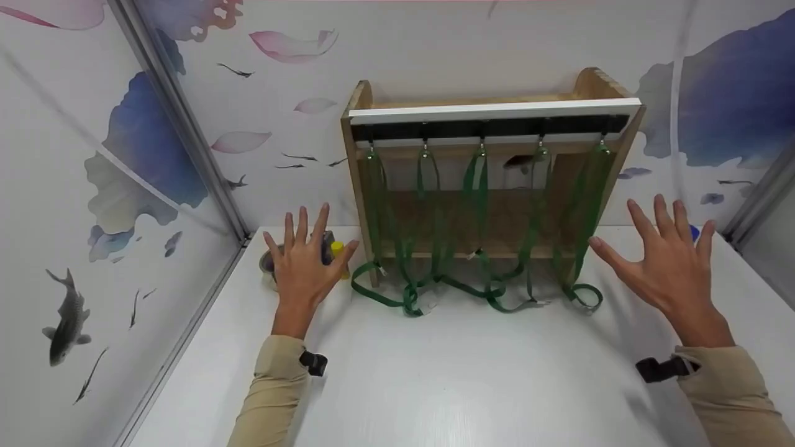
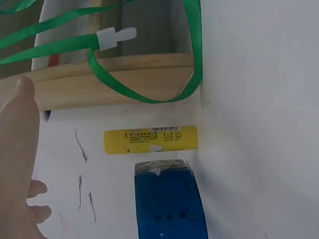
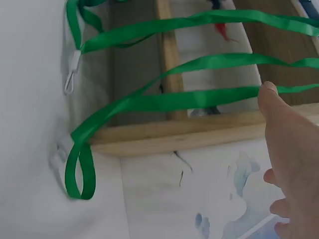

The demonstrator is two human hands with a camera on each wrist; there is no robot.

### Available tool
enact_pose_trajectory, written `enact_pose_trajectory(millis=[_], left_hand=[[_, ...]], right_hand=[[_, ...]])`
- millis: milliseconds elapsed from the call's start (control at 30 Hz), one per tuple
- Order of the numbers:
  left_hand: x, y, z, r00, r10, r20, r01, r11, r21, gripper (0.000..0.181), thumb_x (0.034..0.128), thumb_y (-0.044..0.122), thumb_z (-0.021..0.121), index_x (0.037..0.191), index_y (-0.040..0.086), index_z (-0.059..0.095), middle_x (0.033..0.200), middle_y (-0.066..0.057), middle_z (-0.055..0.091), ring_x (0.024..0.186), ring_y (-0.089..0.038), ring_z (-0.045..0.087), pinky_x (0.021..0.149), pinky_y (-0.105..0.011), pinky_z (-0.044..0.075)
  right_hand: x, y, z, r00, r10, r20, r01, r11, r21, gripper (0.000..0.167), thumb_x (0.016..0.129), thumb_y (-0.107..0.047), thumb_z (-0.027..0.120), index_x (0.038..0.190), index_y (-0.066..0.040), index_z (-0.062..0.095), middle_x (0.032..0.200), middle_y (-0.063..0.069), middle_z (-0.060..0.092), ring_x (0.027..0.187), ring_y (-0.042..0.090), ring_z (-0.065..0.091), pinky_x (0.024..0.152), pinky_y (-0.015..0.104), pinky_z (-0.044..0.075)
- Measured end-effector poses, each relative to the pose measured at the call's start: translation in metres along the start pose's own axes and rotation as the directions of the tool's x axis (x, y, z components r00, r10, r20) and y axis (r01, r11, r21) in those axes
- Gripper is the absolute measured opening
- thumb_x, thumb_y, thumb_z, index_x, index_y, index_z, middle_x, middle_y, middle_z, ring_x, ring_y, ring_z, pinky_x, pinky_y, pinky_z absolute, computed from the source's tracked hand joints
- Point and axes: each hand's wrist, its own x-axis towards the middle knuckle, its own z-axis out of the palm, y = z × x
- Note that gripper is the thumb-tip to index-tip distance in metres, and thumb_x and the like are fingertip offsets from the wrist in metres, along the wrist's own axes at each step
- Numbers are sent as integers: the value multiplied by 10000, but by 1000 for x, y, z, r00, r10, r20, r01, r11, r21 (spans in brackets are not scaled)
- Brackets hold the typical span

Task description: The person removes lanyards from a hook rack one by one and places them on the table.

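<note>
A wooden rack point(image 1: 356, 167) stands at the back of the white table, with green lanyards point(image 1: 477, 186) hanging from hooks on its black strip point(image 1: 453, 128). Their lower ends lie looped on the tabletop, and white plastic clips point(image 2: 112, 38) show on some. To the rack's left, my left hand point(image 1: 301, 270) is raised with fingers spread, holding nothing. On the other side my right hand point(image 1: 674, 276) is likewise spread and bare. In the right wrist view its thumb point(image 3: 274, 102) overlaps a green strap point(image 3: 199, 98); whether they touch I cannot tell.
Behind my left hand are a yellow tube point(image 2: 149, 140), a blue box point(image 2: 169, 204) and a round dark item point(image 1: 266, 263), partly hidden. A small blue thing point(image 1: 694, 232) peeks out behind my right hand. Printed wall panels point(image 1: 298, 143) enclose the table point(image 1: 447, 385).
</note>
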Motion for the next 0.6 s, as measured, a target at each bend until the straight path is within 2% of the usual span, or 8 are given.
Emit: enact_pose_trajectory(millis=[67,100,167,233,300,333,400,600], left_hand=[[0,5,1,1000,14,-25,-15,998,-54,888,992,796,508,1729,370,255,1793,-139,285,1688,-388,214,1341,-741,62],[0,9,2,999,18,-37,-21,996,-86,859,1008,759,528,1726,360,275,1785,-143,306,1677,-387,251,1349,-713,129],[1,16,3,998,20,-56,-28,988,-151,796,1039,684,559,1716,348,312,1769,-139,349,1643,-390,340,1321,-664,295],[1,23,4,997,16,-72,-32,971,-237,738,1059,595,605,1701,324,363,1744,-131,406,1599,-389,425,1259,-629,422],[3,31,6,996,9,-87,-36,949,-313,689,1074,530,630,1682,285,415,1707,-110,473,1548,-369,504,1197,-585,509],[3,34,7,996,6,-94,-38,938,-344,664,1081,500,635,1670,262,440,1681,-101,512,1509,-360,553,1171,-565,537],[4,41,10,994,8,-111,-53,912,-407,606,1095,423,646,1638,204,491,1618,-94,586,1423,-326,640,1133,-513,576],[6,53,22,987,1,-161,-87,847,-525,423,1090,206,676,1496,95,637,1341,-116,778,1151,-260,794,899,-400,684]], right_hand=[[-3,-11,0,997,17,-77,-11,997,75,910,1009,-681,595,1706,-153,345,1801,225,189,1676,482,143,1327,758,-4],[-4,-18,1,992,27,-123,-13,993,119,853,1021,-637,619,1680,-140,405,1786,216,261,1658,477,223,1323,753,128],[-5,-33,3,975,48,-217,0,976,216,723,1037,-533,675,1604,-110,529,1703,214,439,1540,456,450,1262,534,435],[-5,-48,6,955,66,-291,25,954,299,602,1034,-439,725,1510,-82,631,1541,220,597,1319,412,635,1032,242,575],[-4,-60,10,939,74,-336,53,933,355,524,1024,-378,758,1424,-47,691,1367,226,677,1100,379,711,805,7,464],[-4,-66,13,934,77,-349,63,925,374,499,1019,-356,768,1389,-27,707,1299,233,694,1018,375,728,760,-58,381],[-2,-75,17,930,89,-356,65,914,400,473,1021,-333,770,1353,0,716,1232,243,713,953,392,753,746,-79,372],[3,-91,30,921,120,-371,53,904,425,464,1025,-329,769,1314,31,729,1176,248,760,990,404,779,782,-73,378]])
